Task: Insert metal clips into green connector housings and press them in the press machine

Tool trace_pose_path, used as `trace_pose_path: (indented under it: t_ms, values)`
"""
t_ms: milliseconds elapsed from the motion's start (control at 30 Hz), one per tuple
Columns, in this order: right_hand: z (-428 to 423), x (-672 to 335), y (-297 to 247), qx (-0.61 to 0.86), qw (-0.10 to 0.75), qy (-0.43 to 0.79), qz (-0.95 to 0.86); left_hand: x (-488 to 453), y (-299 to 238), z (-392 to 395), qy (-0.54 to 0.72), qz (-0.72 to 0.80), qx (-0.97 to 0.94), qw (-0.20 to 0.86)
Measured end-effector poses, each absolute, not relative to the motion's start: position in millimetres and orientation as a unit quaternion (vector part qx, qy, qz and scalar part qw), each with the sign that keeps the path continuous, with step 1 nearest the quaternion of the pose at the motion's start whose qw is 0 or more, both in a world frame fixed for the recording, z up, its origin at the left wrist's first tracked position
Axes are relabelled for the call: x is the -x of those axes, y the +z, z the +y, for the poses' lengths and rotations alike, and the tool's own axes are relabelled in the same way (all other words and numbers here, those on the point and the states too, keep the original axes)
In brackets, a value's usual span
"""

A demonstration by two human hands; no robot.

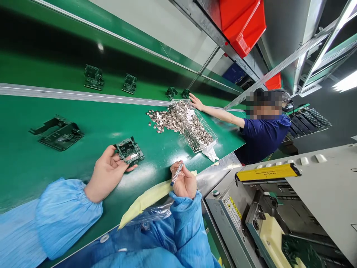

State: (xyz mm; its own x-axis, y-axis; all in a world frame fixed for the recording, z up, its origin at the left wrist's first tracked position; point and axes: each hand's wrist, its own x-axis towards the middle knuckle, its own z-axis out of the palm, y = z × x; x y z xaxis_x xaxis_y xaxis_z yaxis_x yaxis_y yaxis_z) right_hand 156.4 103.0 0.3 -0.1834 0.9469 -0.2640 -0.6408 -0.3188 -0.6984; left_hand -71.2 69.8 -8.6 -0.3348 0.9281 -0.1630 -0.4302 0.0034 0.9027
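Note:
My left hand (107, 173) grips a green circuit board (129, 150) by its near edge, tilted a little above the green bench top. A short strip (176, 175) with silver-and-dark stripes is pinched in my right hand (184, 182), palm turned up, near the bench's front edge. Beyond my hands, a clear plastic tray (214, 140) leans full of small metal pieces, and a pile of the same pieces (163, 120) spills from it onto the bench. Another green board assembly (63, 134) lies to the left of my left hand.
Several board assemblies (94, 77) sit behind a metal rail (69, 96). A co-worker (264, 128) reaches an arm across to a far board (185, 93). A pale yellow strip (147, 199) lies along the front edge. A grey machine (225, 208) stands at right; a red bin (242, 26) hangs above.

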Motion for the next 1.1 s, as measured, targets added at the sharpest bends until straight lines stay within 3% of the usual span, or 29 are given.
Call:
trace_pose_path:
  t_ms: [267, 533, 833, 1033, 1100]
  values:
    - [115, -140, -1, 0.34, 0.541, 0.707, -0.302, 72, -6, 71, 0.657, 0.479, -0.248, 0.527]
    - [148, -123, -4, 0.356, 0.408, 0.66, -0.521, 71, -6, 72, 0.652, 0.485, -0.272, 0.516]
    - [153, -128, -13, 0.37, 0.357, 0.529, -0.675, 70, -5, 72, 0.649, 0.484, -0.268, 0.523]
    - [123, -129, 2, 0.366, 0.244, 0.19, -0.878, 69, -1, 71, 0.647, 0.486, -0.272, 0.521]
    - [113, -127, 5, 0.343, 0.202, 0.134, -0.907, 69, -1, 71, 0.645, 0.488, -0.278, 0.518]
